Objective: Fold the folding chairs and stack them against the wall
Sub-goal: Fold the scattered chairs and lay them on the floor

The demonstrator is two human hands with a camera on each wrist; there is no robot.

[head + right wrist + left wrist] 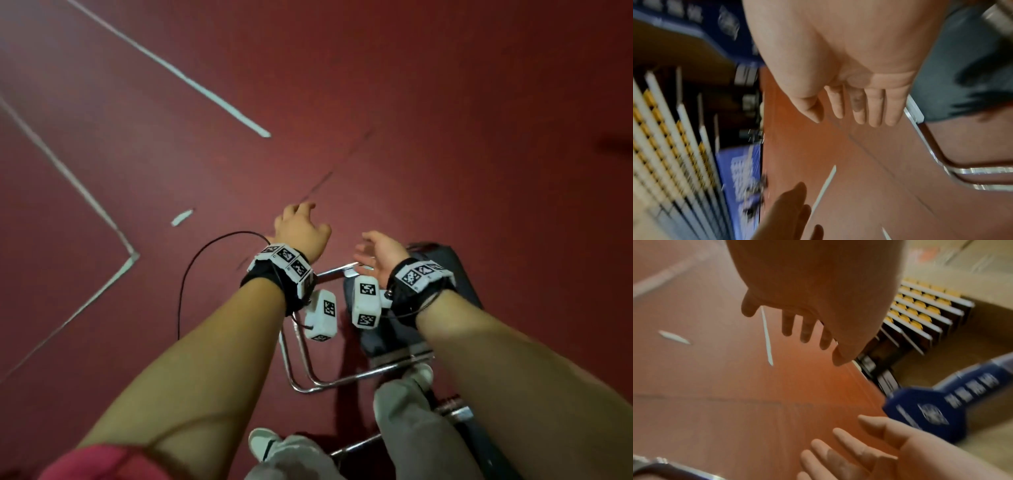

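A folding chair (442,270) with a dark grey seat and chrome tube legs (352,375) stands on the red floor below my arms, at the lower right of the head view. My left hand (301,228) hovers over the floor to the chair's left, fingers spread and holding nothing. My right hand (380,253) hangs just above the chair's front edge, fingers straight, palm turned inward, empty. In the right wrist view the right hand's fingers (875,105) point down beside the grey seat (962,81) and its chrome frame (982,172). In the left wrist view my left hand (807,326) is spread.
White court lines (178,73) cross the red floor. A black cable (191,270) loops from my left wrist. My legs and shoes (263,442) stand beside the chair. Tiered seating with yellow seats (920,309) and a blue banner (941,402) border the floor.
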